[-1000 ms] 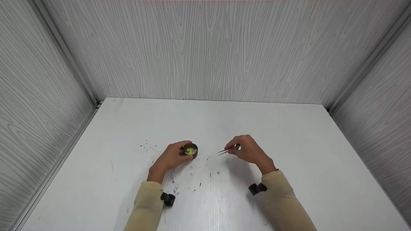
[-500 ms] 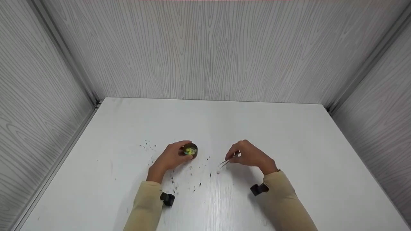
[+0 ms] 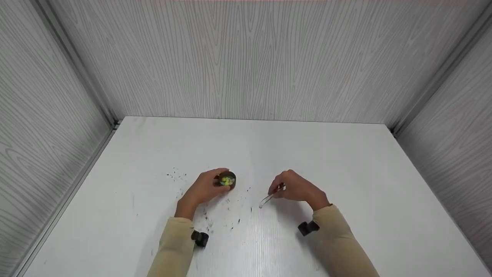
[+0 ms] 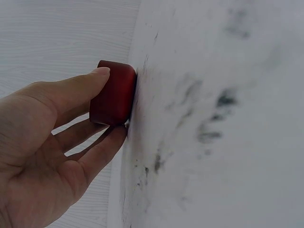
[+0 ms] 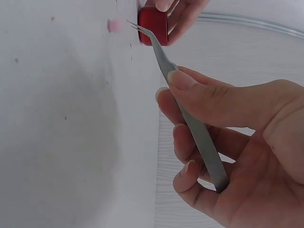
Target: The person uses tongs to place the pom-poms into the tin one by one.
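Observation:
My left hand point(image 3: 203, 188) grips a small red cup point(image 4: 116, 95) between thumb and fingers, its base on the white table point(image 3: 326, 154). Several small yellow, green and pale pieces point(image 3: 227, 181) lie inside the cup in the head view. Thumb and fingers of my right hand point(image 3: 294, 186) pinch a pair of silver tweezers point(image 5: 202, 142) with bent tips. Close to those tips, a small round pink bead point(image 5: 115, 25) sits on the table, to the right of the cup in the head view. In the right wrist view a small gap shows between tips and bead.
Dark specks and smudges point(image 3: 207, 219) mark the table around and in front of the left hand. A grey wood-grain panel point(image 3: 246, 57) stands along the back, with side panels point(image 3: 50, 115) left and right. Black wrist cameras point(image 3: 308, 228) sit on both sleeves.
My right hand has come down toward the front, bringing the tweezer tips from above and behind the bead to right by it. The left hand and the cup have stayed put.

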Tool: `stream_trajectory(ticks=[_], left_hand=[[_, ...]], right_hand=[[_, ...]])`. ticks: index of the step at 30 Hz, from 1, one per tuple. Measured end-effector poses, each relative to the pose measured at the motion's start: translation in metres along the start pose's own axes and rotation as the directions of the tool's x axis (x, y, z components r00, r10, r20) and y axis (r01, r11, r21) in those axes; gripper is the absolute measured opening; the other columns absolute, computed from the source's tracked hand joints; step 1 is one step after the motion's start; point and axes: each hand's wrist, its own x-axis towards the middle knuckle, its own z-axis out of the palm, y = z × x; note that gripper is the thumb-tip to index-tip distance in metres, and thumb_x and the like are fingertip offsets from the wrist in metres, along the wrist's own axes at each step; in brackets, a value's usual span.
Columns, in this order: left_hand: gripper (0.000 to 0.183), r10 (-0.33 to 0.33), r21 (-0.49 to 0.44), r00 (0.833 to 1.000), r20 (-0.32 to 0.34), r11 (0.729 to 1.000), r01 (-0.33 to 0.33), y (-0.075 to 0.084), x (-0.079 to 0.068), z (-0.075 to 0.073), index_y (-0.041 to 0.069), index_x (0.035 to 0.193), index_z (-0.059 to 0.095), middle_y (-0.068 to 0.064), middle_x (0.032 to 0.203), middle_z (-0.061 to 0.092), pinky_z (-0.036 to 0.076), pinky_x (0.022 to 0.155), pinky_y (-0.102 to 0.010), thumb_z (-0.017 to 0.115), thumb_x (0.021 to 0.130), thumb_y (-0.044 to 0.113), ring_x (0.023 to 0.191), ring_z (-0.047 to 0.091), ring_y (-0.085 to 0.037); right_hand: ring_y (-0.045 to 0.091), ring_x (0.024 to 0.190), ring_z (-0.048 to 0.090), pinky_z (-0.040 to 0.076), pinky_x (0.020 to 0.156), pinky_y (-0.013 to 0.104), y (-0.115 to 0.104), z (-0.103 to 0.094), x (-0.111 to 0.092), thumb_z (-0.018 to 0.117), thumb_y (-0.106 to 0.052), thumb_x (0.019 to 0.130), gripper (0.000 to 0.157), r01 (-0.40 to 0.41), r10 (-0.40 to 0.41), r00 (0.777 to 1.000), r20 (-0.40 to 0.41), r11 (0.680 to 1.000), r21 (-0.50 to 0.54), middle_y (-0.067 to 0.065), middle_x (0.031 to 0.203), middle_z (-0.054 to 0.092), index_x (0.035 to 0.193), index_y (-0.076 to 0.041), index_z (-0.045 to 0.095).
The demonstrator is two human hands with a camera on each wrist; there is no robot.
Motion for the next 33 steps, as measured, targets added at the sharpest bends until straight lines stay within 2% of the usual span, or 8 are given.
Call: stream_trajectory(ticks=[12, 21, 33], left_hand=[[0.059, 0.002, -0.002, 1.0, 0.001, 1.0, -0.002, -0.0006, 0.0002, 0.0002, 0.009, 0.152, 0.051, -0.019, 0.153, 0.053, 0.048, 0.114, -0.053, 0.073, 0.097, 0.013, 0.138, 0.056, -0.039], [0.061, -0.008, -0.014, 1.0, 0.008, 1.0, 0.008, 0.0003, -0.0007, -0.0001, 0.008, 0.153, 0.049, -0.019, 0.154, 0.052, 0.048, 0.114, -0.053, 0.072, 0.097, 0.013, 0.139, 0.054, -0.039], [0.06, -0.005, -0.009, 1.0, 0.003, 1.0, 0.006, -0.001, 0.001, 0.0013, 0.009, 0.153, 0.049, -0.018, 0.154, 0.052, 0.048, 0.114, -0.052, 0.072, 0.097, 0.014, 0.139, 0.055, -0.039]], right_hand=[[0.012, 0.086, 0.069, 0.057, 0.078, 0.024, 0.0056, 0.0056, 0.0014, 0.078, 0.004, 0.086, 0.016, -0.032, 0.032, 0.999, -0.001, 0.999, -0.006, 0.004, 0.094, 0.081, 0.096, -0.007, 0.084], [0.015, 0.086, 0.071, 0.059, 0.078, 0.024, 0.0076, 0.0047, 0.0008, 0.078, 0.004, 0.086, 0.016, -0.004, 0.004, 1.0, -0.005, 1.0, -0.005, 0.005, 0.094, 0.081, 0.095, -0.007, 0.084], [0.012, 0.084, 0.069, 0.057, 0.077, 0.022, 0.0069, 0.0076, 0.003, 0.078, 0.002, 0.087, 0.014, 0.011, -0.011, 1.0, 0.019, 1.0, -0.012, 0.004, 0.093, 0.081, 0.096, -0.008, 0.084]])
